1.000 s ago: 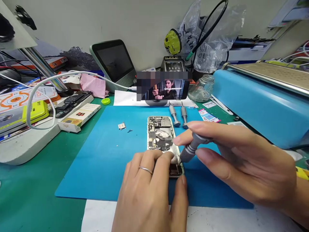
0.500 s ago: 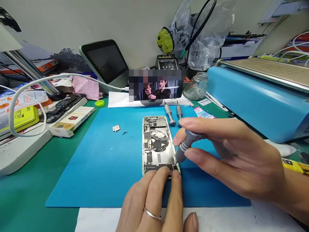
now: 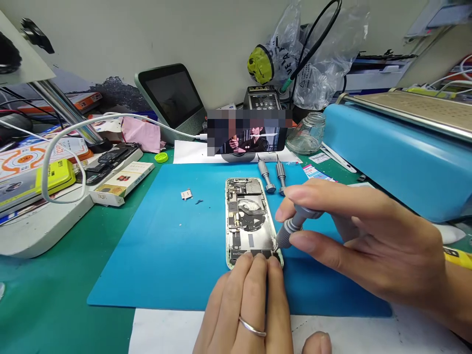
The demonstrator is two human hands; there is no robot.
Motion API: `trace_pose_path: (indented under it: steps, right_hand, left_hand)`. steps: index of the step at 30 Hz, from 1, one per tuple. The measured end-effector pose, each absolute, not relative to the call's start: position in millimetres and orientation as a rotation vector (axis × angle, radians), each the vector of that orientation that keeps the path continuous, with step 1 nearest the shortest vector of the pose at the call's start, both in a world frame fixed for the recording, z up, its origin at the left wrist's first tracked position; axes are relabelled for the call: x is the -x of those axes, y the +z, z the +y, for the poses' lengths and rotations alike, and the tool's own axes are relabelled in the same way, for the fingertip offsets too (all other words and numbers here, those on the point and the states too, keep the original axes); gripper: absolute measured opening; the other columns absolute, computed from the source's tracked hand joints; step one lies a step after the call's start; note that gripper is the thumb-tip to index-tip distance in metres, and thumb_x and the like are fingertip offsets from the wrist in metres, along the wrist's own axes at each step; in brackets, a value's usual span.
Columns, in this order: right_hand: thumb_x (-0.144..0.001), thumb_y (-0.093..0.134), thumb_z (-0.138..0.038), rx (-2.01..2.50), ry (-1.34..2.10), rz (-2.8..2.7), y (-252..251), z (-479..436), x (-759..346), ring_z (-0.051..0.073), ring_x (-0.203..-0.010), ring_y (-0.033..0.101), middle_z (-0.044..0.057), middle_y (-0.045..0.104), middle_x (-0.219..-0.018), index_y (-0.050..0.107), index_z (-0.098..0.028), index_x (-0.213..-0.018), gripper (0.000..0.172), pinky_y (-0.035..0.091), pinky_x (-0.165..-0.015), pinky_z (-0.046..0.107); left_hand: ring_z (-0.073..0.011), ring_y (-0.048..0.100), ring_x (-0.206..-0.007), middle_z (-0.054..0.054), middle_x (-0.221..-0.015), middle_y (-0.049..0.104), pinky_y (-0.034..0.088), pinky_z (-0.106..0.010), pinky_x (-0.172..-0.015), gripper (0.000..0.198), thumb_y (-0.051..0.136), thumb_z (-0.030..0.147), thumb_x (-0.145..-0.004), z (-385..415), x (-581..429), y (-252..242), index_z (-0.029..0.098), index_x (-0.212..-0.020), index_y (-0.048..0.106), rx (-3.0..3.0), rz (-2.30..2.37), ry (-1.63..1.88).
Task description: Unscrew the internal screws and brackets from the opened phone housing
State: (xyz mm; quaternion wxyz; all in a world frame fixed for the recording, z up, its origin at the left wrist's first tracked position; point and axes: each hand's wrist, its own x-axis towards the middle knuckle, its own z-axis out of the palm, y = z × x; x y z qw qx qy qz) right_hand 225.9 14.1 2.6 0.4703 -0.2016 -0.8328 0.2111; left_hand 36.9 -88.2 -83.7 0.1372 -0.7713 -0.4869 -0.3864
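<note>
An opened phone housing [image 3: 251, 241] lies on the blue mat [image 3: 165, 260], its circuit boards, battery bay and small parts exposed. My left hand [image 3: 247, 309], with a ring on one finger, rests its outstretched fingertips on the phone's lower end; the thumb stays apart. My right hand [image 3: 376, 236] pinches a grey precision screwdriver [image 3: 291, 228] between thumb and fingers. The screwdriver leans, its tip down at the phone's lower right edge; the exact contact point is too small to make out. Two more grey screwdrivers [image 3: 266, 176] lie past the phone's top right corner.
A small metal piece [image 3: 186, 194] and dark bits [image 3: 199, 201] lie left of the phone. Behind the mat stands a phone playing a video [image 3: 254, 140], beside a glass jar [image 3: 308, 132]. A blue machine [image 3: 391, 162] borders the right; a white cable [image 3: 46, 172] loops at left.
The whole view has shifted, so everything appears a little farther right. My left fingers have drawn closer together on the phone's lower end. The screwdriver remains at the phone's lower right edge.
</note>
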Motion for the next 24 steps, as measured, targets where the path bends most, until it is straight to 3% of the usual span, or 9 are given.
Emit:
trace_pose_path:
  steps: [6,11,14,20,24]
  right_hand:
    - [-0.097,0.080,-0.003,0.456,0.544,-2.035,1,17,-228,0.014,-0.109,0.081,-0.003,0.083,-0.142,0.069,-0.037,-0.157,0.071,0.070,-0.093,0.025]
    - [-0.097,0.078,-0.002,0.466,0.588,-2.025,-2,18,-228,0.013,-0.109,0.079,-0.005,0.082,-0.143,0.068,-0.040,-0.157,0.073,0.070,-0.096,0.026]
    - [-0.098,0.075,-0.001,0.515,0.606,-2.003,-1,15,-229,0.015,-0.114,0.080,-0.005,0.081,-0.143,0.068,-0.041,-0.157,0.072,0.071,-0.097,0.026]
    - [-0.099,0.074,-0.003,0.547,0.613,-2.017,1,9,-231,0.016,-0.117,0.083,-0.004,0.082,-0.144,0.066,-0.044,-0.158,0.072,0.071,-0.104,0.030]
    - [-0.100,0.076,-0.005,0.571,0.585,-2.013,1,9,-230,0.015,-0.110,0.084,-0.004,0.081,-0.146,0.066,-0.043,-0.158,0.070,0.070,-0.105,0.029]
  left_hand:
    - [-0.0263,0.067,-0.116,-0.009,-0.128,0.077,0.048,-0.045,-0.099,0.046,0.039,0.045,-0.121,-91,-60,-82,0.016,-0.132,0.072,2.012,-1.580,-1.293]
    - [-0.0253,0.067,-0.113,-0.010,-0.121,0.081,0.046,-0.045,-0.096,0.044,0.040,0.044,-0.120,-91,-62,-77,0.016,-0.131,0.072,2.001,-1.573,-1.296]
    - [-0.0256,0.068,-0.115,-0.010,-0.122,0.080,0.046,-0.044,-0.100,0.043,0.042,0.044,-0.119,-90,-61,-78,0.016,-0.131,0.072,1.999,-1.580,-1.302]
    - [-0.0251,0.068,-0.134,-0.011,-0.134,0.078,0.044,-0.038,-0.123,0.040,0.045,0.039,-0.118,-88,-67,-87,0.014,-0.131,0.073,1.989,-1.548,-1.402]
    - [-0.0221,0.069,-0.132,-0.009,-0.128,0.082,0.044,-0.035,-0.125,0.040,0.044,0.038,-0.118,-87,-67,-88,0.014,-0.129,0.074,1.952,-1.551,-1.427]
